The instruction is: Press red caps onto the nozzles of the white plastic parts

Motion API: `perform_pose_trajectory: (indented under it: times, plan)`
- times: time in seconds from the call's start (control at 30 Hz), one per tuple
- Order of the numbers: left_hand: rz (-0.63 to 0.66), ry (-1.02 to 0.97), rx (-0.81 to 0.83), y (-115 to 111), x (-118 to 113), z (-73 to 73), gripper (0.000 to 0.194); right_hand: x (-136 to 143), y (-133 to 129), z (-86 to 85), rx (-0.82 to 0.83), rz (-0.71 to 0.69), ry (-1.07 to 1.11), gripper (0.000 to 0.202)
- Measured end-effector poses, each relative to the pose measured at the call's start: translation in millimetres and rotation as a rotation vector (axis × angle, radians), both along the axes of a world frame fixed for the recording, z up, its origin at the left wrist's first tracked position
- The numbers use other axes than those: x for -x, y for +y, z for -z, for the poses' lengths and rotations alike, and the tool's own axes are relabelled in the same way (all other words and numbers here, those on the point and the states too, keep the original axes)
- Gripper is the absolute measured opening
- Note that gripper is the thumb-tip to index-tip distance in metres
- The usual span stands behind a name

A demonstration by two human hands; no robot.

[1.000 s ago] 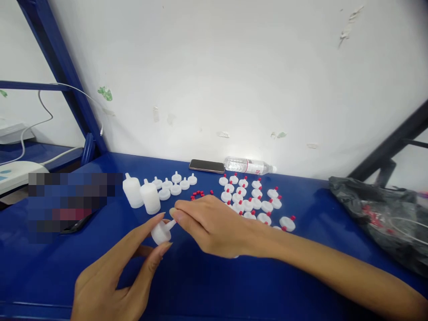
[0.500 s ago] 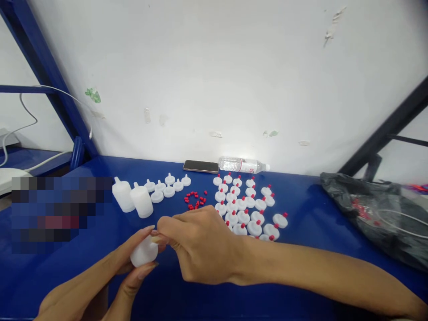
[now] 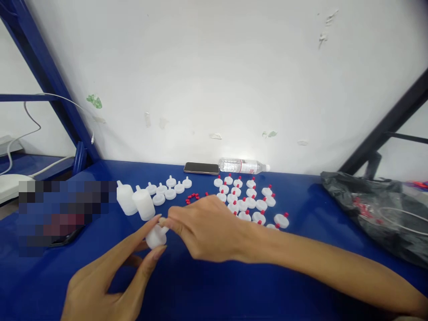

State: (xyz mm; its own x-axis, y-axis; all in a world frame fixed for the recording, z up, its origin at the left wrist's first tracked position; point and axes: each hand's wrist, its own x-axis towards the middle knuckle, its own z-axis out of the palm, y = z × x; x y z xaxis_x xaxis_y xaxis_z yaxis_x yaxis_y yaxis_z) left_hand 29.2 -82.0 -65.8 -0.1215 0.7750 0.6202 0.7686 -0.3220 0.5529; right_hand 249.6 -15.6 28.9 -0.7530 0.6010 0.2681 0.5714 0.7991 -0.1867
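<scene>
water bottle (image 3: 243,166) label — red print, unreadable

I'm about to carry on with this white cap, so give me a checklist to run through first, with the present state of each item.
1. White cap held by left hand: ok, pinched between its fingers.
2. Right hand at the cap's nozzle: ok, its fingertips meet the tip.
3. Red tip seated on this nozzle: cannot tell, the fingers hide it.
4. Loose red tips within reach: ok, a small pile lies behind the hands.
5. Uncapped white caps left: ok, a row lies beside two white bottles.
6. Finished caps kept apart: ok, grouped to the right.
</scene>
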Motion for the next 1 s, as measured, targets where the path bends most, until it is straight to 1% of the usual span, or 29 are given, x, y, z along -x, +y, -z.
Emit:
perform_pose_trajectory:
  times: [0.1,0.17,0.23,0.3,0.37,0.47,0.53,0.63,0.77,0.9,0.93,1.0]
  plan:
    - [0.076,-0.019,0.043,9.8,-8.0,-9.2,0.051,-16.7,27.6,-14.0,-0.007,0.147,-0.007,0.045]
    - [0.114,-0.003,0.074,14.4,-10.3,-9.3,0.042,-31.7,50.6,-18.2,0.005,0.284,-0.075,0.05]
    - [0.161,0.049,0.086,17.0,-11.0,-7.4,0.033,-46.8,72.5,-17.2,0.04,0.397,-0.159,0.051]
    - [0.201,0.089,0.082,18.4,-11.3,-6.3,0.031,-58.7,89.0,-12.0,0.077,0.453,-0.213,0.051]
    - [0.213,0.095,0.067,19.0,-12.0,-6.5,0.031,-65.6,98.2,-5.6,0.115,0.467,-0.258,0.051]
    - [0.215,0.095,0.073,18.6,-12.7,-7.1,0.032,-68.1,100.5,-0.3,0.133,0.473,-0.309,0.052]
    - [0.227,0.105,0.084,18.0,-12.3,-5.9,0.033,-67.0,98.4,-1.5,0.097,0.491,-0.319,0.054]
    - [0.237,0.115,0.094,19.5,-11.2,-3.3,0.033,-61.7,96.5,-7.8,0.006,0.504,-0.309,0.059]
    - [0.265,0.194,0.085,31.1,-12.4,-5.8,0.033,-39.9,104.4,-11.8,-0.054,0.444,-0.318,0.062]
    - [0.324,0.307,0.115,41.7,-15.8,-12.1,0.034,-8.1,122.9,-3.8,-0.051,0.369,-0.355,0.062]
    - [0.331,0.307,0.117,42.1,-16.3,-12.8,0.035,-2.0,127.3,-1.6,-0.046,0.354,-0.363,0.06]
    - [0.34,0.28,0.108,40.3,-16.2,-13.0,0.036,5.4,133.9,0.4,-0.04,0.329,-0.373,0.05]
